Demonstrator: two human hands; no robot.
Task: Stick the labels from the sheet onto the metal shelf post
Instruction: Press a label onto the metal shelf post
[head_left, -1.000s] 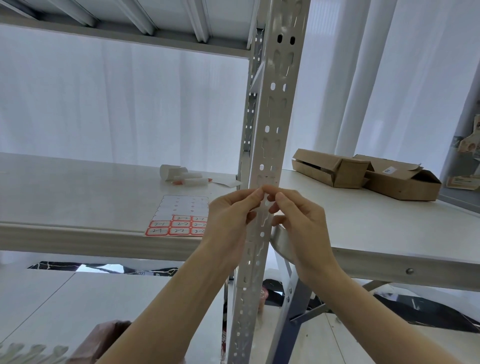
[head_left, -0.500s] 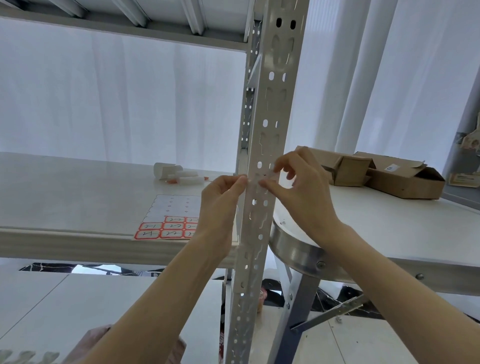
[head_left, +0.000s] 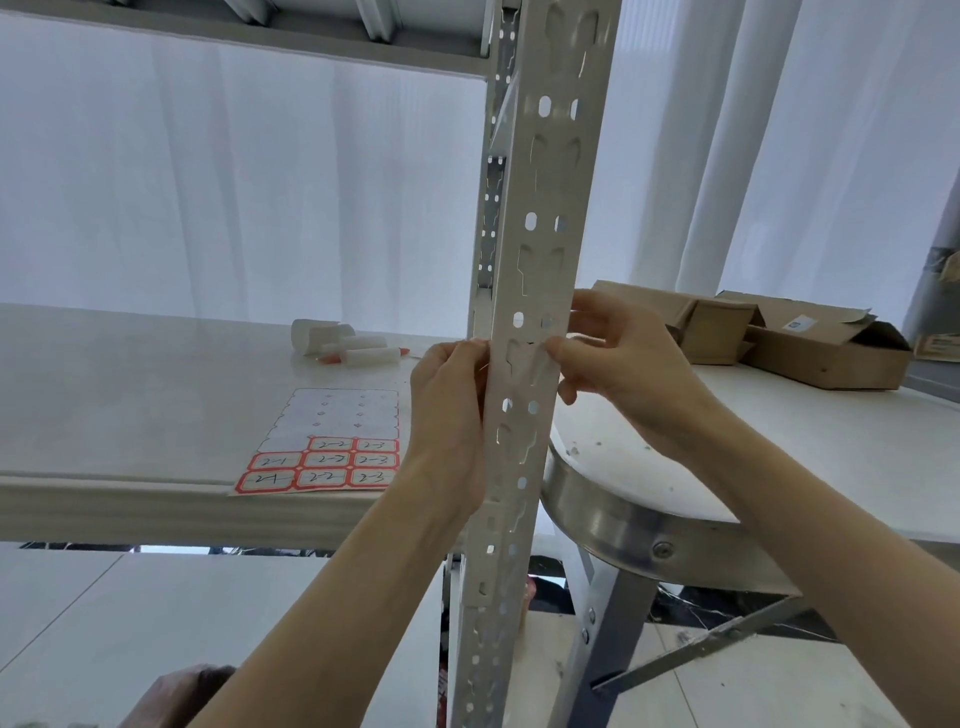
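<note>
Two-handed step: seat a label on the metal shelf post (head_left: 545, 171), upright at the front right corner of the shelf board (head_left: 130, 395). Locate the left hand (head_left: 449, 415) pinching the post's left edge and the right hand (head_left: 631, 369) pinching its right edge, both level with a keyhole slot (head_left: 524, 358). Unable to make out the label itself between the fingertips or on the grey face. Judged as the press-down stage. Lay the label on flat metal between the punched holes, not across a slot. Hold it square to the post's edges. Rub from centre outward with a thumb to seat the corners.

Note, right of the post, a round-cornered table (head_left: 623, 525) with a metal rim, directly below the right forearm; mind the elbow. Note cardboard boxes (head_left: 779, 343) towards its far edge, well apart from the work. Find the label sheet (head_left: 322, 447) at the front edge of the shelf board, just left of the left hand: eight red-bordered labels in the lower rows, upper rows peeled bare. Reach there for the next label. Disregard the white rolls (head_left: 343, 343) further back on the board.
</note>
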